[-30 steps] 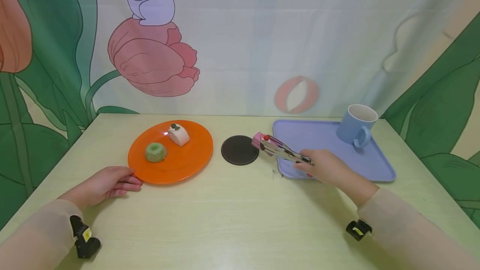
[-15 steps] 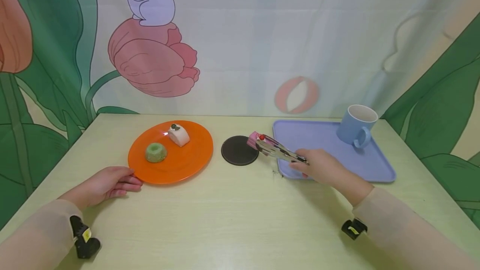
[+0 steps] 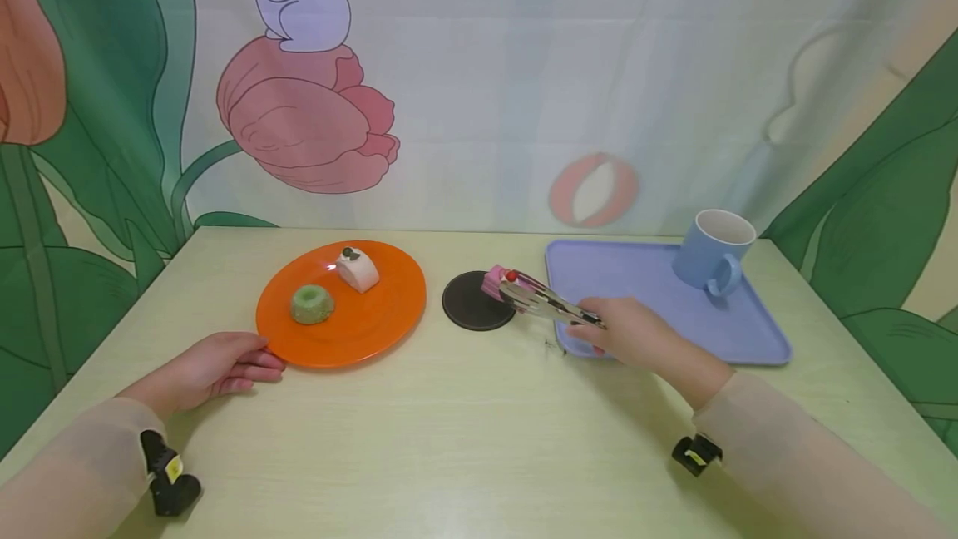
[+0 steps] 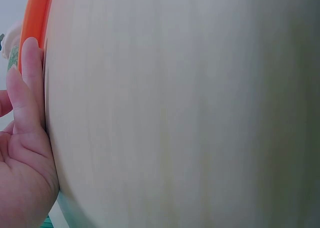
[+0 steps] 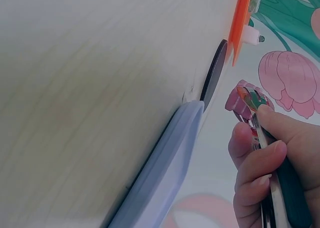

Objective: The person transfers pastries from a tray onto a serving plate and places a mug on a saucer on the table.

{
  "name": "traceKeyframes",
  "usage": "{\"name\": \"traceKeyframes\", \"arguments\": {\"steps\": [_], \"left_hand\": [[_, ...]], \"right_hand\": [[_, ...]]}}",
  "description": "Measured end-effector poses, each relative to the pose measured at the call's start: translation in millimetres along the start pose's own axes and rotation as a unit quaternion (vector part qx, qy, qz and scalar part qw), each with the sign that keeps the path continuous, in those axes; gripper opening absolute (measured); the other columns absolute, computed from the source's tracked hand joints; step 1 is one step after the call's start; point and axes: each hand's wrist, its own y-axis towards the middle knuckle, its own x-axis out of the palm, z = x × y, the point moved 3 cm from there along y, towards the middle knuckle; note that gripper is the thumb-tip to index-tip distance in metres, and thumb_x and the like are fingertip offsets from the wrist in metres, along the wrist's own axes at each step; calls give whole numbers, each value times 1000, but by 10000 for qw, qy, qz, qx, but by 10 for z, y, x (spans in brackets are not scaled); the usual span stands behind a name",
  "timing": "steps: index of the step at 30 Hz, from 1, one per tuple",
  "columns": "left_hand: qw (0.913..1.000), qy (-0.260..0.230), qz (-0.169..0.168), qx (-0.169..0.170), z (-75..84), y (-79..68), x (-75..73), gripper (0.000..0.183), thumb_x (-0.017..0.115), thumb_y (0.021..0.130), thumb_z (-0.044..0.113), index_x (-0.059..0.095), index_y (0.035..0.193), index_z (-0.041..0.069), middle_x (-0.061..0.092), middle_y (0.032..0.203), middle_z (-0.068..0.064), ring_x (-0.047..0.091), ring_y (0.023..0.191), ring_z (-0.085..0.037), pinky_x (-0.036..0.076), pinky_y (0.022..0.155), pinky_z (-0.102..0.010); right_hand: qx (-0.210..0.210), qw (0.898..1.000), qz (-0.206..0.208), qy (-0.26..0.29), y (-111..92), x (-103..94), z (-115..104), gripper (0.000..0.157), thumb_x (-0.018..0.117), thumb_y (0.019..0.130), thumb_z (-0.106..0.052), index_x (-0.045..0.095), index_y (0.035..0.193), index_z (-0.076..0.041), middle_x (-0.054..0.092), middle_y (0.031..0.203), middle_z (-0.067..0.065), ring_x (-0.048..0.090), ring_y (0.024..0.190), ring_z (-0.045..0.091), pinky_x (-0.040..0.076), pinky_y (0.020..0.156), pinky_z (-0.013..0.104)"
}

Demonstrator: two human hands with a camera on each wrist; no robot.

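My right hand (image 3: 632, 339) grips metal tongs (image 3: 550, 304), its fingers curled round them in the right wrist view. Between the tips of the tongs is a small pink cake piece (image 3: 493, 282) with a red berry on top; it overlaps the right part of the dark round coaster (image 3: 471, 310) in the head view and hangs above the table in the right wrist view. At the near left rim of the orange plate (image 3: 374, 331) rests my left hand (image 3: 213, 368), fingers fairly straight, fingertips touching the edge. On that plate sit a green ring-shaped cake (image 3: 311, 304) and a white roll cake slice (image 3: 358, 270).
Under the right forearm and beyond it lies a lilac tray (image 3: 621, 273), its near left corner close to the tongs. A blue mug (image 3: 711, 248) stands at the tray's far right. A printed curtain (image 3: 464, 90) hangs behind the pale table (image 3: 419, 447).
My right hand has moved left, carrying the tongs and the pink cake from the coaster's right edge to over the coaster. The left hand and the plate have stayed in place.
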Motion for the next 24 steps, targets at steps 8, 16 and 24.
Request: {"name": "traceKeyframes", "arguments": {"steps": [8,16,24], "left_hand": [[10000,28,22,-11,11,-4,13,42,33,102,28,46,121,-7,68,100,-7,66,91,-16,52,72,-22],[10000,11,27,-46,-14,11,5,43,34,102,29,48,121,-6,68,100,-8,66,91,-17,52,72,-22],[10000,-32,3,-46,-4,4,2,42,33,102,28,47,122,-7,68,100,-7,66,91,-16,52,72,-22]], "right_hand": [[-218,9997,115,-83,61,37,-76,39,57,92,-34,57,117,-4,56,57,-2,47,52,12,42,63,33],[-337,9993,128,-115,98,77,-157,44,57,92,-34,55,122,-2,55,55,-3,47,51,11,43,70,36],[-343,9993,113,24,131,108,-194,38,58,91,-34,58,116,-5,59,59,-1,49,52,10,43,62,32]]}}
